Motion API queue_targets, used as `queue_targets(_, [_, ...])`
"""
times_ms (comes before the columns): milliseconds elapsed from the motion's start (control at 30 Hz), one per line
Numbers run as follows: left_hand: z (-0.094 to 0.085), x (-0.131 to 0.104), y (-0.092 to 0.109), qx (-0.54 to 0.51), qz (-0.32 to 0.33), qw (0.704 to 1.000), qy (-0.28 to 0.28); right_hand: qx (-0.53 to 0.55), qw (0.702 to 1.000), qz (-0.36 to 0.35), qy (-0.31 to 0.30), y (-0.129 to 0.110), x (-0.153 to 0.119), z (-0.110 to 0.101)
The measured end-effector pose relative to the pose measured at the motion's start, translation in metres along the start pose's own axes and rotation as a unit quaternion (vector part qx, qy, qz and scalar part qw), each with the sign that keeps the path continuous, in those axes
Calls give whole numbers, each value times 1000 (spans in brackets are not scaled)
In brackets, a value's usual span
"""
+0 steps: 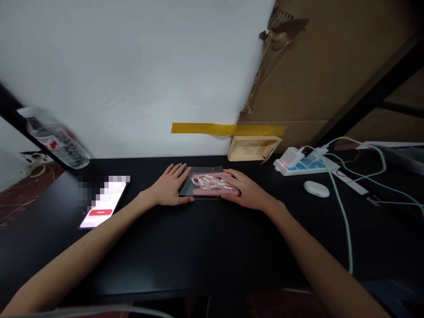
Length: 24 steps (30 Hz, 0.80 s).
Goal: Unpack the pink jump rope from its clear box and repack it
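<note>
A shallow clear tray [186, 187] lies flat on the black table [198, 247], holding several small white pieces [209, 181] scattered inside it. My left hand [170, 187] rests flat against the tray's left edge, fingers spread and pointing away from me. My right hand [247, 191] lies on the tray's right side, its fingers partly under or over the clear tray, touching it. Neither hand lifts anything.
A lit phone [102, 203] lies at the left, a water bottle [54, 137] behind it. A small wooden box [253, 148] stands against the wall. At the right sit a power strip [304, 165], a white earbud case [316, 189] and trailing cables [344, 221].
</note>
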<state>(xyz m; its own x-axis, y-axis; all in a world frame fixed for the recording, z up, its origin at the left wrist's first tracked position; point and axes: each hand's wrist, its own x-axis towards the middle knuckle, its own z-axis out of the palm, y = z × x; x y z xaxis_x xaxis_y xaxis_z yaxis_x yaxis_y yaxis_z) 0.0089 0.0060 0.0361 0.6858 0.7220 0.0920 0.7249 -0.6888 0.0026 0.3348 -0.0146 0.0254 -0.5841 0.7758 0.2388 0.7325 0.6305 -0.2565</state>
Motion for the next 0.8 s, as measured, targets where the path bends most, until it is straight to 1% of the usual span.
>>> queue_targets(133, [4, 0, -1, -2, -11, 1000, 10, -8, 1000, 1, 11, -1, 2, 3])
queue_targets(233, [5, -1, -5, -11, -18, 1000, 4, -13, 1000, 5, 1, 0, 1, 2])
queue_targets(400, [6, 0, -17, -19, -28, 999, 7, -15, 1000, 18, 9, 14, -4, -6])
queue_targets(467, [7, 0, -22, -18, -28, 999, 18, -25, 999, 34, 5, 22, -8, -10])
queue_targets(567, [9, 1, -29, -19, -34, 998, 50, -48, 997, 57, 1, 28, -11, -14])
queue_targets(700, [12, 3, -32, -18, -22, 997, 75, -64, 995, 66, 30, 23, -10, -12])
queue_targets(800, [13, 4, -31, -20, -8, 997, 76, -85, 994, 56, 30, 14, -6, -5])
